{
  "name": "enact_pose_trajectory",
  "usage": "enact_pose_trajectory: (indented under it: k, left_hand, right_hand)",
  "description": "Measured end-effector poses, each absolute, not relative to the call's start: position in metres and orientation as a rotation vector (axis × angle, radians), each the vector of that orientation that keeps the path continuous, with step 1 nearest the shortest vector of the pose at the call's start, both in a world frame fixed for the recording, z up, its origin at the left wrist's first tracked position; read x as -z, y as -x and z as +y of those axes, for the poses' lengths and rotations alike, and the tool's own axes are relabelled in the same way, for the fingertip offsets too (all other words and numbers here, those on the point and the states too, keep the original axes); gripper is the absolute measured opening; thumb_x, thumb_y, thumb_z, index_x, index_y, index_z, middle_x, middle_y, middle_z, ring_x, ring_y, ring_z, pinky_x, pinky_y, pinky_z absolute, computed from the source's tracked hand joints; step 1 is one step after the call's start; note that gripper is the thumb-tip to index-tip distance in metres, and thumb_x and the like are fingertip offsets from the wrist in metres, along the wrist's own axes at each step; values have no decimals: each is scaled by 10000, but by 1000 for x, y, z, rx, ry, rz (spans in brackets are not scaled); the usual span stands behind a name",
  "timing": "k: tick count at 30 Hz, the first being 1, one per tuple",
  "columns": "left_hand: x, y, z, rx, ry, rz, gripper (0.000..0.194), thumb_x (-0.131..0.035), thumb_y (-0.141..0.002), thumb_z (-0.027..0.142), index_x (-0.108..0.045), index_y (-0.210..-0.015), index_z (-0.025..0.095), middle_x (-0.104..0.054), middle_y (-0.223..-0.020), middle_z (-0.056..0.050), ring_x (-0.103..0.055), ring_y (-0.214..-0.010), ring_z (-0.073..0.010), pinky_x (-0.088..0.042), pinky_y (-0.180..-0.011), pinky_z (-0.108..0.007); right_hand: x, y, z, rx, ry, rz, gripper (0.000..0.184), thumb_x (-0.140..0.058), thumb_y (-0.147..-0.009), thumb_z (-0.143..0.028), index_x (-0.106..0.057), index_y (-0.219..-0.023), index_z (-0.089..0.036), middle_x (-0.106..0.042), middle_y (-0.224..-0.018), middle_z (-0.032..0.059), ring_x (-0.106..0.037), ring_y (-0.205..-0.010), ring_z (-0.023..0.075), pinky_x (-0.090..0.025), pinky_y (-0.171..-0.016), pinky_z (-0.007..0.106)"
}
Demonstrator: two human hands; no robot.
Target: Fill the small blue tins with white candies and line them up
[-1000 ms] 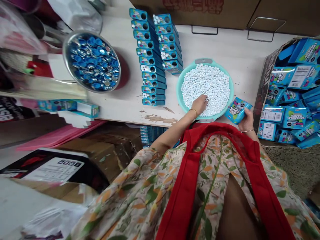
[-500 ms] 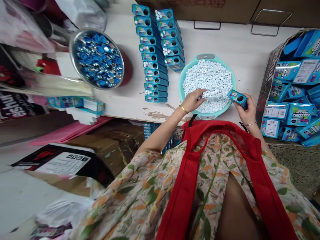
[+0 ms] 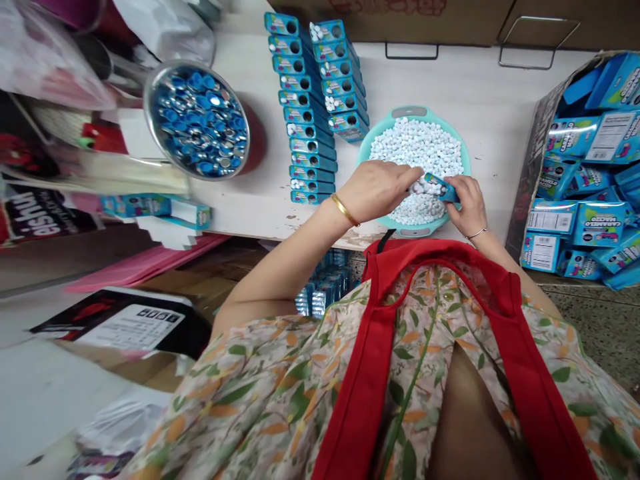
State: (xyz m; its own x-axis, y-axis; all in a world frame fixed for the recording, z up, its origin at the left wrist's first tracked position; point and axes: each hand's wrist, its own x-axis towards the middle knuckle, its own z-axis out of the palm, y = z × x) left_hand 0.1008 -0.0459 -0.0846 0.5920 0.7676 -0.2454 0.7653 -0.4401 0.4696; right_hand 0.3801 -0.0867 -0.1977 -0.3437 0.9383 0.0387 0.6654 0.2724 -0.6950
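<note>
My right hand (image 3: 468, 205) grips a small blue candy box (image 3: 444, 189), tilted above the turquoise basin (image 3: 465, 157). Over that same basin, my left hand (image 3: 383, 190) has its fingers closed around white candies (image 3: 423, 183), right against the box's end. The fingertips partly cover where candies and box meet. Loose white candies (image 3: 417, 141) fill the basin beneath both hands.
Two rows of upright blue boxes (image 3: 311, 147) stand left of the basin, several showing candies in round holes. A metal bowl (image 3: 150, 127) holds blue-and-silver caps. At right, a carton (image 3: 525, 173) is full of blue packs. Brown cartons (image 3: 460, 20) line the back.
My left hand has lifted from the candies and moved up to the box, candies in its fingers. My right hand has brought the box leftward over the basin.
</note>
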Motion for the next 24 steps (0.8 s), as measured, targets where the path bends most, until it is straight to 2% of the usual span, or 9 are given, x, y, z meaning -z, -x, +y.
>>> enact_pose_trajectory:
  k: [3,5,10,16,21,24]
  left_hand:
    - [75,-103,-43,-31,-2293,1222,450,-505,-1038,253,-618,-1473,240,-753,-1042,-55,-745,-1116,-250,-563,-1077,-462]
    - [72,-104,-41,-49,-2287,1215,440,-483,-1042,244,-634,-1454,229,-735,-997,-49,-750,-1104,-253,-554,-1086,-484]
    - [69,-107,-39,-58,-2267,1246,350,-453,-1039,226,-711,-1277,221,-703,-938,-51,-760,-1088,-271,-552,-1061,-495]
    - [64,-106,-39,-54,-2247,1264,302,-449,-1042,257,-741,-1101,212,-675,-916,-50,-765,-1090,-275,-557,-1037,-478]
    - [62,-101,-42,-36,-2244,1264,310,-452,-1064,283,-743,-1161,238,-710,-979,-69,-750,-1102,-290,-570,-1017,-491]
    - [66,-96,-45,-27,-2231,1313,292,-484,-1063,298,-733,-1198,230,-725,-1010,-78,-739,-1139,-297,-563,-1043,-495]
  right_hand:
    - [198,-378,-85,-834,1446,-2108,524,-559,-956,-342,-645,-1469,-277,-704,-1376,149,-620,-1307,394,-519,-1181,666]
    - [200,-378,-84,-822,1435,-2119,536,-558,-949,-317,-641,-1476,-267,-698,-1380,154,-618,-1313,394,-518,-1178,662]
    - [204,-380,-79,-771,1391,-2163,541,-556,-947,-281,-636,-1482,-263,-693,-1370,150,-620,-1313,383,-523,-1173,641]
    - [200,-377,-75,-813,1401,-2146,532,-550,-947,-308,-644,-1469,-267,-695,-1362,150,-618,-1312,397,-525,-1175,672]
    - [200,-377,-73,-852,1413,-2137,535,-540,-988,-368,-637,-1507,-286,-683,-1387,153,-609,-1333,408,-508,-1201,686]
    - [200,-378,-74,-874,1415,-2178,601,-548,-1010,-365,-575,-1608,-315,-656,-1377,144,-610,-1340,401,-515,-1204,659]
